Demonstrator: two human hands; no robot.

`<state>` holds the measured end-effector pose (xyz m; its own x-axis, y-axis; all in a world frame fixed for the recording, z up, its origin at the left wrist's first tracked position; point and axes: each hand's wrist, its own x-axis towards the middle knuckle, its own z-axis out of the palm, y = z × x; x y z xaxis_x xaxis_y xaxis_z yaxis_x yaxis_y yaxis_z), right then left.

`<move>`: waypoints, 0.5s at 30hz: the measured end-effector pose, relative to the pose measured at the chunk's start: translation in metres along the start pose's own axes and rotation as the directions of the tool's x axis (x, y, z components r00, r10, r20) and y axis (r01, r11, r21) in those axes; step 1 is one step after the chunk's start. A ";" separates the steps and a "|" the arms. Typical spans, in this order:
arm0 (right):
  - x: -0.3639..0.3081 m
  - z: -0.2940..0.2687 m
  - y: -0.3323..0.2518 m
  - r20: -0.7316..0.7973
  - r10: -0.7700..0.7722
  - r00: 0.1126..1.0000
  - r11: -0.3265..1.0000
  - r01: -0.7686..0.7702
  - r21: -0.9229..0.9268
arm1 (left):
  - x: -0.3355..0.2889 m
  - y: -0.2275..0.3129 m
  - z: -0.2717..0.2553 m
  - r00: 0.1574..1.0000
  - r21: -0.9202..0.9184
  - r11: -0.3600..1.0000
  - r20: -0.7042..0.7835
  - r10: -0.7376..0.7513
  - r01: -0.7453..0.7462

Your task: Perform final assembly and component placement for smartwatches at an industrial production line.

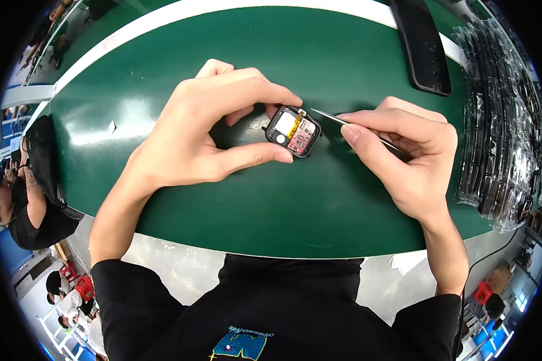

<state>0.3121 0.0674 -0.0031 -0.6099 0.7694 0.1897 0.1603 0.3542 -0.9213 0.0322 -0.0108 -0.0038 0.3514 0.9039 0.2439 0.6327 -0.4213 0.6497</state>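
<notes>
Between the thumb and fingers of my left hand [214, 123] is a small black smartwatch case [293, 132], its inside facing up. A red circuit board, a white block and a strip of yellow tape show within it. My right hand [403, 150] pinches a pair of slim metal tweezers [328, 116], their pointed tip close to the upper right corner of the case. Whether the tip touches the case I cannot tell. Nothing shows between the tweezer tips.
The green tabletop [271, 216] has a white edge. A black phone-like slab [421, 48] lies at the far right, beside stacked clear plastic trays [500, 126] with dark parts. A small pale chip [112, 127] lies at left. Another person [33, 198] sits beyond the left edge.
</notes>
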 end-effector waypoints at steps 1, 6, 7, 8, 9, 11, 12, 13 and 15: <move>0.000 -0.002 -0.002 0.038 -0.001 0.999 0.999 0.002 -0.043 | 0.000 0.000 -0.001 1.000 0.001 1.000 0.004 -0.015 0.015; 0.002 0.000 -0.003 0.095 -0.036 0.995 0.987 0.050 -0.154 | 0.001 -0.001 0.001 1.000 0.020 1.000 0.002 -0.014 0.014; 0.003 0.000 -0.002 0.101 -0.061 0.993 0.982 0.078 -0.173 | 0.002 0.000 0.001 1.000 0.015 1.000 0.004 -0.019 0.018; 0.003 0.000 -0.002 0.108 -0.087 0.990 0.976 0.107 -0.191 | 0.002 0.000 0.000 1.000 0.021 1.000 0.003 -0.017 0.017; 0.002 0.002 -0.001 0.110 -0.081 0.991 0.977 0.101 -0.190 | 0.002 0.000 0.000 1.000 0.026 1.000 0.002 -0.015 0.015; 0.002 0.005 0.000 0.090 -0.117 0.989 0.970 0.133 -0.202 | 0.003 0.001 0.000 1.000 0.027 0.999 0.000 -0.023 0.023; 0.002 0.006 0.000 0.093 -0.112 0.989 0.971 0.129 -0.199 | 0.003 0.001 0.000 1.000 0.033 0.999 -0.005 -0.027 0.027; 0.002 0.007 -0.001 0.091 -0.127 0.988 0.965 0.144 -0.218 | 0.003 0.001 0.000 1.000 0.041 0.999 -0.010 -0.029 0.029; 0.002 0.009 0.001 0.089 -0.138 0.986 0.960 0.155 -0.234 | 0.004 0.003 0.000 0.999 0.039 0.998 -0.002 -0.043 0.043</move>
<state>0.3040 0.0645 -0.0063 -0.6928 0.6629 0.2839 0.2409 0.5838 -0.7753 0.0353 -0.0080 -0.0007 0.3221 0.9215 0.2171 0.6740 -0.3842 0.6309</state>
